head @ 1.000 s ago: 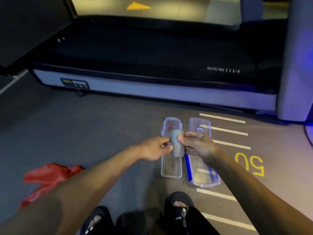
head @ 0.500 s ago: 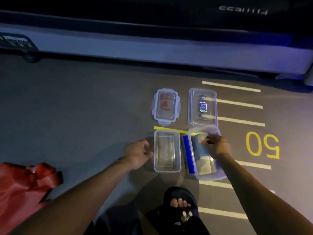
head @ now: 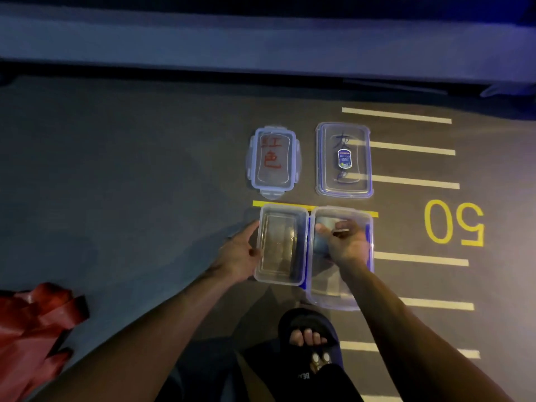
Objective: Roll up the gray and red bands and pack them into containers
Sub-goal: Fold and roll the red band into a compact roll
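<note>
Red band (head: pixel 32 329) lies crumpled on the floor at far left. Beside it, the left hand (head: pixel 240 256), fingers relaxed, touches an empty clear box (head: pixel 280 245); its lid (head: pixel 272 161) beyond bears red characters "红色". The right hand (head: pixel 345 242), fingers loosely curled, reaches into a larger box (head: pixel 342 297) holding the rolled gray band (head: pixel 320 242); whether it grips the band is unclear. A stickered lid (head: pixel 343 161) carries dark handwriting, and yellow "50" (head: pixel 454 223) marks the floor.
</note>
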`<move>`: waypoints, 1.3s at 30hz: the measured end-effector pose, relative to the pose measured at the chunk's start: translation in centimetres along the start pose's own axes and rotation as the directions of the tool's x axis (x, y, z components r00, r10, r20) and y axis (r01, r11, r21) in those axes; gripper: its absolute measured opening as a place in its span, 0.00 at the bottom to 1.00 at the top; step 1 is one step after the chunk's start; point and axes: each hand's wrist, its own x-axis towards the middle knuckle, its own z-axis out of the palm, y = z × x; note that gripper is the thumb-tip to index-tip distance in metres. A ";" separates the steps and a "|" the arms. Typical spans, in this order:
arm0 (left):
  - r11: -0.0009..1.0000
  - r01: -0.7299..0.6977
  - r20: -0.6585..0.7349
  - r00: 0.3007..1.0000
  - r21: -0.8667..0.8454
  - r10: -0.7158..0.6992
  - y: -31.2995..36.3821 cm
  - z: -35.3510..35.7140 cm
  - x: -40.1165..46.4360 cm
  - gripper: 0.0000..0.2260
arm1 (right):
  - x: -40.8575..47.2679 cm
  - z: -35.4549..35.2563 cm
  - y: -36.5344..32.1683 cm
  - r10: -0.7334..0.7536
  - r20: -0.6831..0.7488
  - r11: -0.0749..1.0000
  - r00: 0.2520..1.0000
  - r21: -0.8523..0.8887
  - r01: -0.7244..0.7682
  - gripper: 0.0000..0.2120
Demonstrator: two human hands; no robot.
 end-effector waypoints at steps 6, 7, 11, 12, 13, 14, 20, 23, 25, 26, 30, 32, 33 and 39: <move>1.000 0.000 0.028 1.000 0.004 -0.001 0.4 -0.3 -0.2 0.30 | 0.1 -0.1 0.0 -0.122 -0.022 0.990 0.992 -0.067 0.121 0.21; 1.000 -0.001 0.027 1.000 0.002 0.001 0.3 -0.2 -0.2 0.30 | 0.2 -0.1 0.1 -0.128 -0.019 0.990 0.992 -0.058 0.127 0.20; 0.999 0.022 0.029 0.999 -0.049 -0.021 0.1 0.0 -0.3 0.28 | 0.2 0.0 0.1 -0.145 -0.003 0.989 0.989 -0.023 0.145 0.18; 0.998 0.026 0.034 0.999 -0.057 -0.024 0.1 0.1 -0.4 0.28 | 0.2 0.0 0.2 -0.159 0.000 0.987 0.987 -0.015 0.159 0.18; 0.997 0.030 0.038 0.999 -0.065 -0.027 0.0 0.1 -0.4 0.27 | 0.1 -0.1 0.2 -0.171 -0.002 0.985 0.985 -0.010 0.171 0.17; 0.997 0.028 0.042 0.999 -0.072 -0.025 0.0 0.0 -0.5 0.27 | 0.0 -0.2 0.2 -0.186 -0.005 0.983 0.983 0.002 0.186 0.15; 0.999 0.015 0.080 0.997 0.032 -0.017 -1.1 -1.5 -1.2 0.28 | -1.4 -0.2 0.0 -0.233 -0.102 0.972 0.967 -0.059 0.228 0.12; 0.996 -0.035 0.094 0.995 0.077 0.027 -2.1 -3.5 -2.5 0.26 | -2.9 0.1 -0.2 -0.439 -0.154 0.893 0.885 -0.184 0.411 0.09; 0.972 -0.145 0.065 0.989 0.187 0.135 -3.1 -5.7 -3.9 0.26 | -4.2 1.0 -1.0 -0.504 -0.122 0.859 0.855 -0.173 0.482 0.03; 0.940 -0.202 0.058 0.979 0.275 0.193 -3.6 -6.9 -4.9 0.27 | -5.2 1.9 -1.5 -0.513 -0.088 0.856 0.854 -0.121 0.502 0.02; 0.885 -0.252 0.040 0.965 0.392 0.258 -6.5 -11.3 -9.8 0.25 | -9.6 7.3 -2.2 -0.469 0.163 0.876 0.868 -0.036 0.481 0.09; 0.909 -0.218 -0.011 0.971 0.356 0.238 -9.0 -12.6 -12.3 0.23 | -12.2 10.3 -1.7 -0.391 0.345 0.896 0.853 -0.067 0.438 0.07; 0.916 -0.195 -0.045 0.973 0.350 0.225 -10.6 -13.0 -13.5 0.22 | -13.7 11.6 -1.7 -0.355 0.426 0.902 0.832 -0.077 0.425 0.06; 0.958 0.064 -0.265 0.964 0.280 0.013 -21.6 -12.2 -19.1 0.20 | -21.2 18.7 -2.4 -0.264 0.795 0.797 0.547 -0.140 0.587 0.02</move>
